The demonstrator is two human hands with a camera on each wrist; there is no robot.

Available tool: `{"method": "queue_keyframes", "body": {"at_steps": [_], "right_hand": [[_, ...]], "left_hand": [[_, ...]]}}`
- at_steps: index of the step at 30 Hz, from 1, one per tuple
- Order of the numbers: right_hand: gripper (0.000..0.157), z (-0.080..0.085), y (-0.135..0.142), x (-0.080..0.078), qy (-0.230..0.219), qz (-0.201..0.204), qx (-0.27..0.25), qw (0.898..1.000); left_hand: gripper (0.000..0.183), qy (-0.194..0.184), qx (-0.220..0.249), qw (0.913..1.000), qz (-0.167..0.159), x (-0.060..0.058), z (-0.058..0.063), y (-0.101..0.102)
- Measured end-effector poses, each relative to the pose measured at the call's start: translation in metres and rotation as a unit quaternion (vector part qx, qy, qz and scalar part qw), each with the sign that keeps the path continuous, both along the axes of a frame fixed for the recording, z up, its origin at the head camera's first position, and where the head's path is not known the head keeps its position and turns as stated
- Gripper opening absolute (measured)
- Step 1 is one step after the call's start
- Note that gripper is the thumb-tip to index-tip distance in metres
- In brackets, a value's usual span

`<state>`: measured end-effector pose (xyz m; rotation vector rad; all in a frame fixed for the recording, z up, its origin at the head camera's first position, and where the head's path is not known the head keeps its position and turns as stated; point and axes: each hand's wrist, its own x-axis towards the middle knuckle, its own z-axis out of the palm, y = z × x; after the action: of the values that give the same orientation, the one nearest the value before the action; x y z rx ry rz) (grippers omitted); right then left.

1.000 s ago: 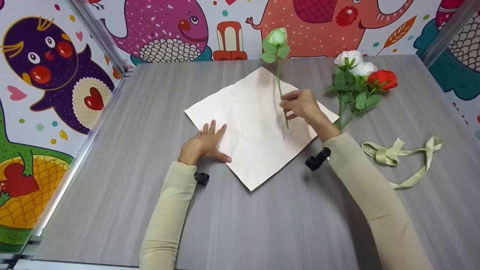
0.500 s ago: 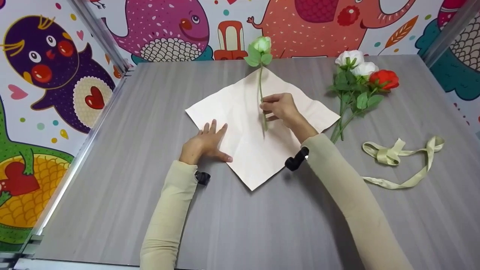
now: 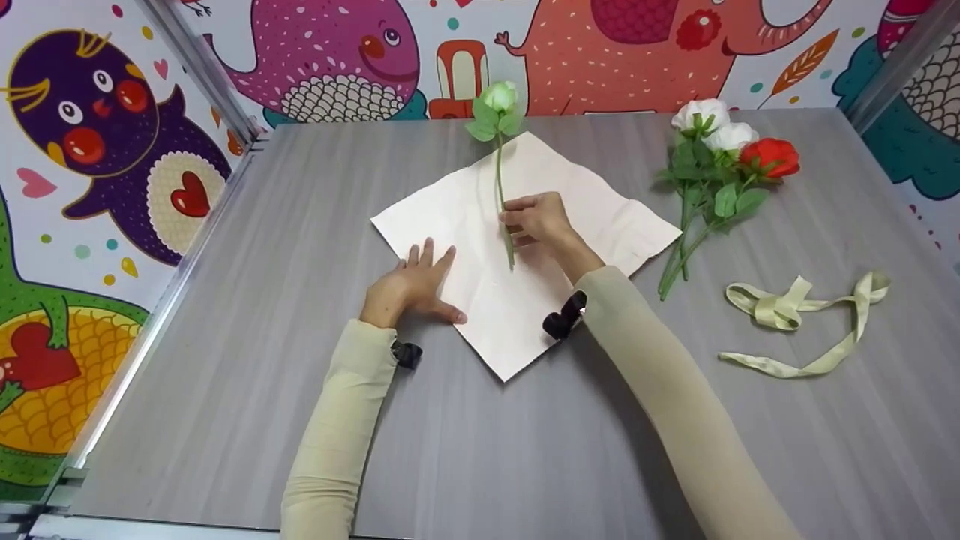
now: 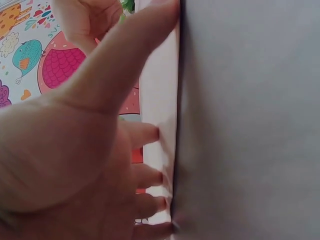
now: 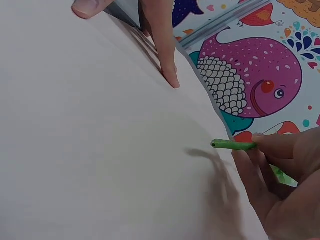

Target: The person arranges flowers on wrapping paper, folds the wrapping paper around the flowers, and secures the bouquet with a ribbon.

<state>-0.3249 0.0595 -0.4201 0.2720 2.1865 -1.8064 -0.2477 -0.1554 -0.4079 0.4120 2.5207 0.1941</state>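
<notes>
A sheet of pale pink wrapping paper [image 3: 555, 180] lies on the table, turned with one corner toward me. My left hand [image 3: 412, 289] rests on its left edge with fingers spread; in the left wrist view the thumb and fingertips press along the paper's edge. Over the middle of the sheet, my right hand [image 3: 538, 219] pinches the green stem of a pale green-white artificial rose [image 3: 499, 97], bloom pointing away from me. In the right wrist view the stem's cut end [image 5: 220, 144] sticks out from between thumb and fingers, close over the paper and casting a shadow.
Two white roses and a red rose [image 3: 770, 157] lie at the right of the paper, stems toward me. A loose pale green ribbon [image 3: 780, 311] lies nearer on the right. A wall with cartoon animals [image 3: 622, 60] borders the table [image 3: 247, 315] at the back and left.
My right hand has carried the pale rose leftward over the paper and slightly toward me. The left hand stays in place on the paper's edge.
</notes>
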Motion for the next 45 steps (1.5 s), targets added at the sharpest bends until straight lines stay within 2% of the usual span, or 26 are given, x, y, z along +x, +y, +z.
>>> {"method": "queue_keyframes", "body": {"at_steps": [4,15,26,39,45], "right_hand": [[0.028,-0.003,-0.007,-0.004,0.001,0.011,0.022,1.0],[0.025,-0.003,-0.021,-0.008,0.003,0.006,0.06,0.998],[0.024,-0.013,-0.032,-0.002,0.016,0.007,0.115,0.993],[0.026,-0.01,-0.028,0.004,0.039,0.011,0.157,0.987],[0.024,-0.007,-0.018,0.001,0.05,0.012,0.151,0.987]], "left_hand": [[0.118,0.005,-0.008,1.0,0.001,0.0,0.001,0.001],[0.118,0.014,-0.017,0.9997,0.0,-0.001,0.0,0.004],[0.119,0.003,-0.025,0.9997,-0.003,0.0,0.0,0.004],[0.118,0.015,-0.026,0.9995,-0.008,0.0,-0.002,0.004],[0.119,0.009,-0.021,0.9997,-0.001,0.0,-0.001,0.002]]}}
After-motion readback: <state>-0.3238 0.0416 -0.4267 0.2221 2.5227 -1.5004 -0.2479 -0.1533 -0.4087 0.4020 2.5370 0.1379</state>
